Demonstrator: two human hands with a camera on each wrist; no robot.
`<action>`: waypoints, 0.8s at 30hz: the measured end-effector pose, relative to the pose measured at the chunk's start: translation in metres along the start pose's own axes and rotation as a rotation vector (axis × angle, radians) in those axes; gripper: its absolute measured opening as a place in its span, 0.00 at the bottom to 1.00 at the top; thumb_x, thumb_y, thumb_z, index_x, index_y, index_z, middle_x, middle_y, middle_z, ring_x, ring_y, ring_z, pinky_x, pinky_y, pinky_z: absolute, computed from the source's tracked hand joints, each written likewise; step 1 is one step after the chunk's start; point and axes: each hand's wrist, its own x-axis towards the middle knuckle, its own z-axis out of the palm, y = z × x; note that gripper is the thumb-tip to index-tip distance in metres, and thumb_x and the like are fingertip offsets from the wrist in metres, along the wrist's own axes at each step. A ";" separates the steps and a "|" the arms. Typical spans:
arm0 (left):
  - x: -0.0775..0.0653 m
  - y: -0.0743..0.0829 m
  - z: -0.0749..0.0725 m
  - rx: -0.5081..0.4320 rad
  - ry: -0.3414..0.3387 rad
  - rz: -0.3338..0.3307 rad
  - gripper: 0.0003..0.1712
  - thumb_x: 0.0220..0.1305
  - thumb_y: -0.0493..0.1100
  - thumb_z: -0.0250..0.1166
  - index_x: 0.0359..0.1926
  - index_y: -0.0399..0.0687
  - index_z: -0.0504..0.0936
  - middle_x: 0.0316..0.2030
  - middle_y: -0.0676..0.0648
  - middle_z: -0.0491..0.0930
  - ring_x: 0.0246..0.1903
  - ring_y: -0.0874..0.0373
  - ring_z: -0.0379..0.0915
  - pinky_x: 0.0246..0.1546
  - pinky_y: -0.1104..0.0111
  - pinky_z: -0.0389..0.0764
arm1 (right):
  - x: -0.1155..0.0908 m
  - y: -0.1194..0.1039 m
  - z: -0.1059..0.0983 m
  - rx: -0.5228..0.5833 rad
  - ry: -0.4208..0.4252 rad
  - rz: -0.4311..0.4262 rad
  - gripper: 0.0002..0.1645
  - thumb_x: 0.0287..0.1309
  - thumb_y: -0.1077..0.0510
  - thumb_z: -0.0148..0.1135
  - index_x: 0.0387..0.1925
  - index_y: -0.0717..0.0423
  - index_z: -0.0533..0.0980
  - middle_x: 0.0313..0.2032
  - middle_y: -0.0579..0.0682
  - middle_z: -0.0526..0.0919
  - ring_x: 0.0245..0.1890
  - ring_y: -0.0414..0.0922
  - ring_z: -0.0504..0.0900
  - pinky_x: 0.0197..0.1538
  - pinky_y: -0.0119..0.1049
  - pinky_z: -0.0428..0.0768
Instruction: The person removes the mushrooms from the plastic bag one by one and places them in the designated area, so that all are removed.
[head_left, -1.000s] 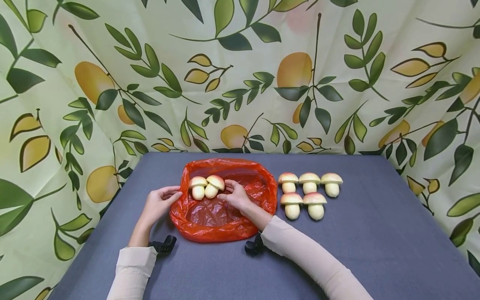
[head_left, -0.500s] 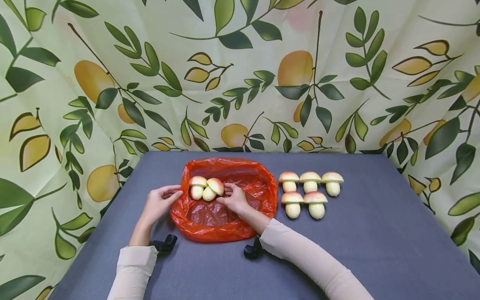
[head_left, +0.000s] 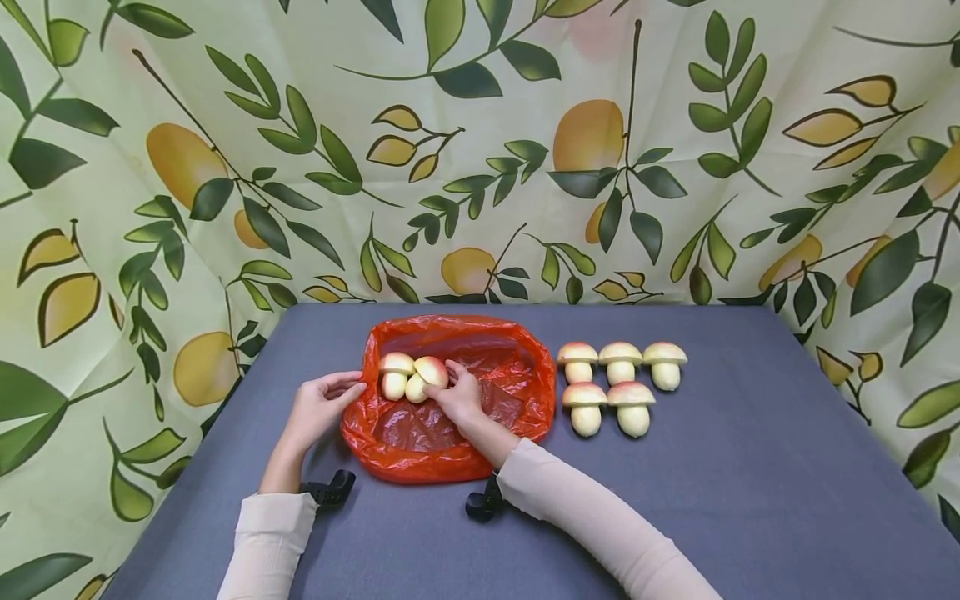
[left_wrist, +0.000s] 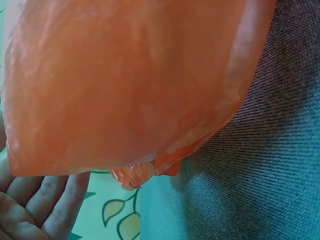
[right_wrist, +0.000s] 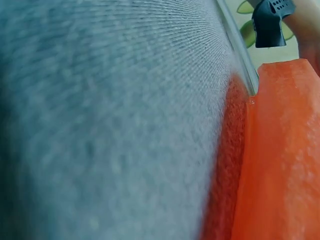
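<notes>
A red plastic bag [head_left: 442,468] lies wide open on the table, its rim rolled outward. Inside, at its left end, two toy mushrooms sit side by side: an upright one [head_left: 394,375] and a tilted one [head_left: 430,372] leaning against it. My right hand [head_left: 459,398] reaches over the front rim and holds the tilted mushroom, thumb at the stem and fingers behind the cap. At the bag's left edge my left hand [head_left: 318,408] pinches the rim. In the left wrist view, the left hand's fingers [left_wrist: 50,205] show below the bag's orange-red side; the thumb is hidden.
Right of the bag stand several more toy mushrooms in two rows, among them a front one [head_left: 632,408] and a back one [head_left: 664,365]. The grey-blue table [head_left: 750,467] ends at a leaf-patterned cloth [head_left: 480,125]. Black wrist mounts [head_left: 330,490] sit under both forearms.
My right hand has shifted slightly left, its thumb now over the tilted mushroom's stem. That mushroom has tilted a little more. The left hand stays on the rim.
</notes>
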 end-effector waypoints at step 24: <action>0.001 -0.003 0.000 0.004 -0.003 0.015 0.23 0.65 0.44 0.64 0.55 0.32 0.79 0.48 0.32 0.83 0.33 0.85 0.73 0.38 0.85 0.76 | -0.005 0.001 0.005 -0.088 0.071 -0.014 0.36 0.48 0.63 0.71 0.60 0.67 0.71 0.56 0.64 0.78 0.58 0.56 0.77 0.62 0.47 0.75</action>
